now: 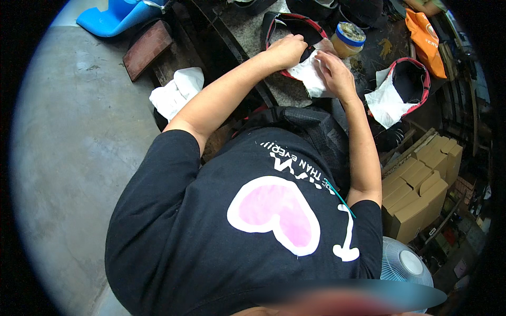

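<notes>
A black cap (272, 26) with red edging is laid on the grey worktop (242, 34), in front of the person, and its near edge is covered by a white cloth (312, 80). The cap's open side is turned upward, so that its dark inside is seen.

The left hand (287, 51) is placed at the cap's near edge, just beside the cloth. Its fingers are curled tightly in toward the palm; whether anything is pinched between them cannot be told. The right hand (336, 76) is rested on the cloth's right part — its fingers are half bent and slightly parted, with the tips set on the fabric. Its thumb is hidden, so whether the cloth is gripped cannot be told.

Just beyond the right hand, a jar (348, 41) with a blue rim is stood near the cap. Farther right, a second cap (412, 79) is seen, also edged in red, with a white piece (389, 105) draped over its left side. Above that cap an orange bag (425, 42) is found.

Cardboard boxes (421, 184) are grouped at the right, with a fan (407, 263) below them. On the left, a white bundle (178, 92) is set near the left forearm — beyond it, a reddish-brown slab (147, 50) and a blue sheet (113, 21) are seen.
</notes>
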The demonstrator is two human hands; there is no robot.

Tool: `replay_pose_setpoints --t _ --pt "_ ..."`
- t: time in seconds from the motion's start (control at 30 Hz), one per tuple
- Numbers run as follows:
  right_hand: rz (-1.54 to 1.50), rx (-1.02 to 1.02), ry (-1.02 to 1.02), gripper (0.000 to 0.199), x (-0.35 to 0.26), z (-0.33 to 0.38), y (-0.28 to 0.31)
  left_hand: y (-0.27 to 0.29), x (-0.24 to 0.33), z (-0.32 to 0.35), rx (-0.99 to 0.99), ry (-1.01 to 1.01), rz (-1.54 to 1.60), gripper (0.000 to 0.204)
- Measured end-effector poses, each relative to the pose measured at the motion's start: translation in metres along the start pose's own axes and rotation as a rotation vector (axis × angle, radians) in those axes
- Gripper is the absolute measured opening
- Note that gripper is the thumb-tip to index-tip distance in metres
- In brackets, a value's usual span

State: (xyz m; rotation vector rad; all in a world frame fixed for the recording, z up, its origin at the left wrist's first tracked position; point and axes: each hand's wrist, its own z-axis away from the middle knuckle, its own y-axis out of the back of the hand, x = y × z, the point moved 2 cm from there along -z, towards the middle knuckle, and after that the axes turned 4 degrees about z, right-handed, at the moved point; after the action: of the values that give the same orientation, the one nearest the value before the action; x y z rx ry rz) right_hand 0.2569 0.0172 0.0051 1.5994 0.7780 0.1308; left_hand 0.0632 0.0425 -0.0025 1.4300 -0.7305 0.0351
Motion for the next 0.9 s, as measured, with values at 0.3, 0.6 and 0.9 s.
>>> replay_pose_setpoints --t 0.3,0.6,0.9 --pt "0.086 -0.042 -0.008 0.030 -0.010 -0.006 0.000 0.010 0.010 -0.015 -0.095 0.147 0.011 0.036" --pt "0.179 -0.099 -0.030 0.034 -0.005 -0.010 -0.005 -0.004 -0.002 -0.017 -0.069 0.157 0.112 0.041" --pt "-0.129 0.020 -0.109 0.033 0.007 -0.009 -0.008 -0.007 -0.005 -0.013 0.089 0.128 0.222 0.045"
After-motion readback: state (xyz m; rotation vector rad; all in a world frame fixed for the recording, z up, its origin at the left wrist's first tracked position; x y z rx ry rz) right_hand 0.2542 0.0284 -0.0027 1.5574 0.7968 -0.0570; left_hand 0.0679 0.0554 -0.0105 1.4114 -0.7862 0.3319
